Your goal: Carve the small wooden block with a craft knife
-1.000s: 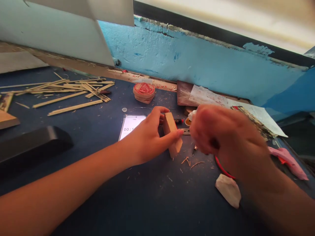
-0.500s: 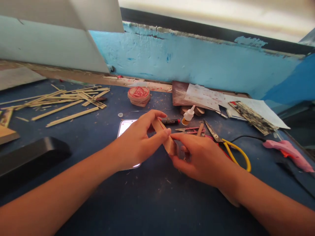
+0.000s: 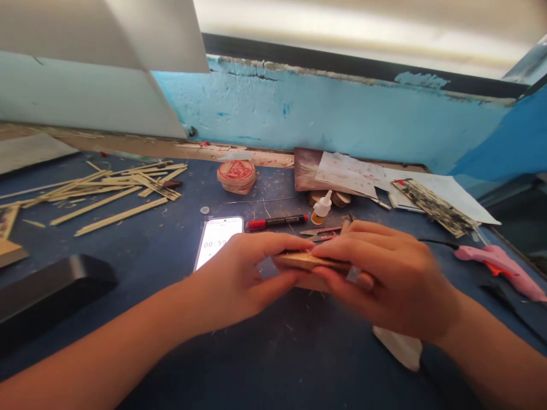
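Observation:
A small wooden block lies flat between both of my hands, just above the dark blue table. My left hand pinches its left end with thumb and fingers. My right hand wraps round its right end, and a small grey piece shows under those fingers. A phone with a lit timer screen lies just left of my left hand. A red marker lies behind the block.
Several thin wooden sticks are scattered at the back left. A round red-topped tin, a small glue bottle, snips, papers and a pink glue gun are around. A black bar lies at left; a white scrap lies under my right wrist.
The block has been turned from standing on end to lying flat. My right hand has come in and closed on its right end. The view shifted, so the phone now shows.

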The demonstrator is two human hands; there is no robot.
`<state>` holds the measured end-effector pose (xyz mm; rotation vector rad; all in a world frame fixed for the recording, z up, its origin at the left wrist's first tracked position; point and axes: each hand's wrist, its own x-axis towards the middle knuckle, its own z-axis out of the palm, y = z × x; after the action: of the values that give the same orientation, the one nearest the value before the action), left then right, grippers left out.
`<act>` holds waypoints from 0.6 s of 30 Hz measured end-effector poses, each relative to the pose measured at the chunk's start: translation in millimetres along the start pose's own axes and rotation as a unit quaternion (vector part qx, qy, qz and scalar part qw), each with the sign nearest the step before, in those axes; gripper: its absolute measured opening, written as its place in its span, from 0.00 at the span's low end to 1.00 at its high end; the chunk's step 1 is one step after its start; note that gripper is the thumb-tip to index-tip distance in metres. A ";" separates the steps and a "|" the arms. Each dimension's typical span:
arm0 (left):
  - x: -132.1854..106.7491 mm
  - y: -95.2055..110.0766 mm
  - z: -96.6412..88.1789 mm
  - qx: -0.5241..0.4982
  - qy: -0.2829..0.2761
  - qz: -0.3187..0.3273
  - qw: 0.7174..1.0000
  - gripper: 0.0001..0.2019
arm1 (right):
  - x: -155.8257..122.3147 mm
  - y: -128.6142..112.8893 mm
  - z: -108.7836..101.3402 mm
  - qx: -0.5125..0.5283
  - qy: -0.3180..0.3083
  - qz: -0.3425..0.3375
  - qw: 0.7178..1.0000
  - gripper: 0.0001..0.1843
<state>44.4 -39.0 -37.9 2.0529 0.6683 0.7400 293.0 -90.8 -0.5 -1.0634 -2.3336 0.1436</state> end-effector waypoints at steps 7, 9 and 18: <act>0.4 3.3 6.8 0.083 0.083 0.047 0.992 0.16 | -0.1 19.0 -12.5 0.027 0.024 0.148 0.988 0.15; -0.5 5.5 9.6 0.091 0.092 0.036 0.991 0.15 | 0.3 22.7 -11.6 0.075 -0.001 0.183 0.980 0.16; -0.8 11.8 4.2 -0.139 0.067 -0.143 0.978 0.23 | -4.1 17.4 -4.0 0.168 0.013 0.075 0.983 0.13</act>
<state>49.0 -47.8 -30.1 1.6207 0.8634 0.7586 308.7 -82.5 -4.5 -1.0579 -2.1068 0.5558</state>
